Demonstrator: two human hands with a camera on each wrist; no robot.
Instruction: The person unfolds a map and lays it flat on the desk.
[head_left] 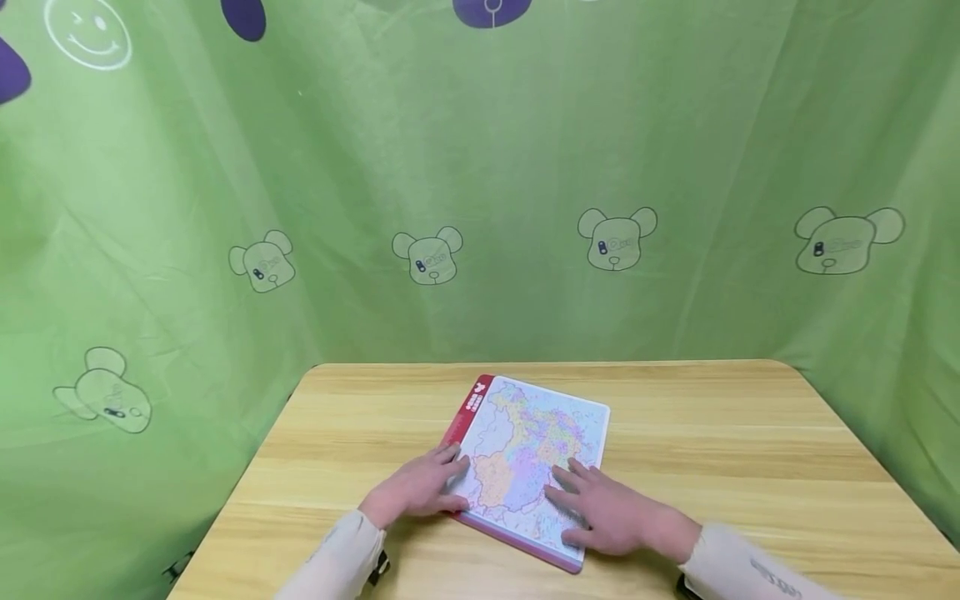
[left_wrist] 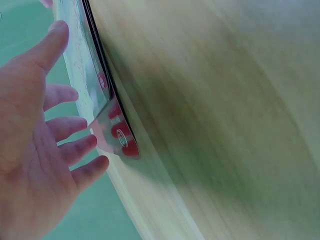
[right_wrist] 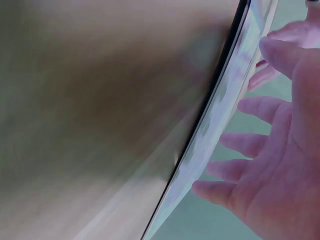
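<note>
The map (head_left: 525, 433) lies slanted on the table (head_left: 720, 433), left hand (head_left: 422, 486) at its left side, right hand (head_left: 617, 512) at its right; fingers spread, gripping nothing; pressing flat and softly should stop it sliding

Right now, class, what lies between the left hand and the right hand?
The map: in the head view, its printed middle shows between the left hand and the right hand.

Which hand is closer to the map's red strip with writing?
The left hand. Its fingers are on the side with the red strip; the right hand is at the opposite edge of the map.
</note>
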